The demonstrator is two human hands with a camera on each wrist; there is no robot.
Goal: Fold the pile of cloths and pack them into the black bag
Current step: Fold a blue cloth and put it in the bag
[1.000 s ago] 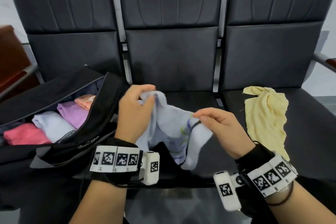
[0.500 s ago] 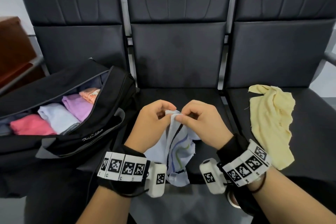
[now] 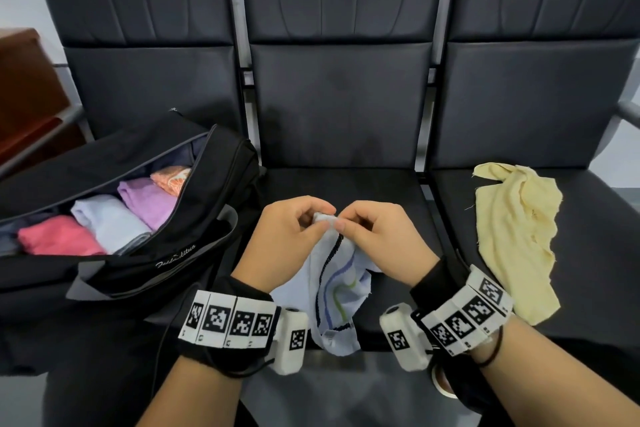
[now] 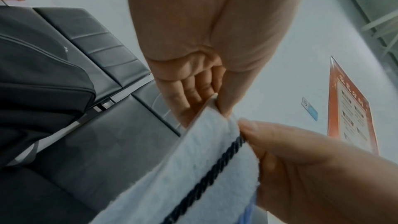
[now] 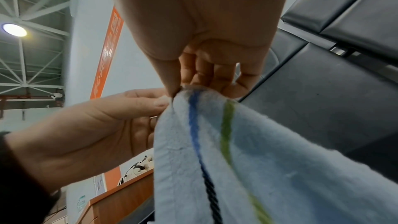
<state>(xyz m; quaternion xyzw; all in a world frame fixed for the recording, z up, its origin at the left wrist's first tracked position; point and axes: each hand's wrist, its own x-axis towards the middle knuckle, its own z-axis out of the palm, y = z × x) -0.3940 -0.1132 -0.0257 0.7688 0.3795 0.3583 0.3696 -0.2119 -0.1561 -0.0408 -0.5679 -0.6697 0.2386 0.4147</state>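
**Both hands pinch the top of a pale blue cloth above the middle seat**

The left hand (image 3: 291,236) and the right hand (image 3: 377,236) meet knuckle to knuckle over the middle seat (image 3: 339,184) of a row of three black chairs. Each grip is narrow: thumb and curled fingers pinch the upper edge of a pale blue cloth (image 3: 337,291), the two pinches almost touching. The cloth hangs down from the hands in loose folds toward the front edge of the middle seat. It carries a dark twisted cord line, a blue stripe and a green stripe, seen close up in the right wrist view (image 5: 226,151). In the left wrist view the left thumb and fingers (image 4: 193,91) close on the cloth's corner, with the right hand's fingertip just beside them.

The black bag (image 3: 166,253) sits on the seat left of the middle seat, its zip open. Inside lie folded cloths side by side: a pink one (image 3: 55,239), a light blue one (image 3: 107,222), a purple one (image 3: 149,198) and an orange one (image 3: 171,177) at the far end.

On the seat right of the middle seat lies a yellow cloth (image 3: 512,236), unfolded and crumpled, well apart from the hands.

Both wrists wear bands with black-and-white square markers (image 3: 228,319).
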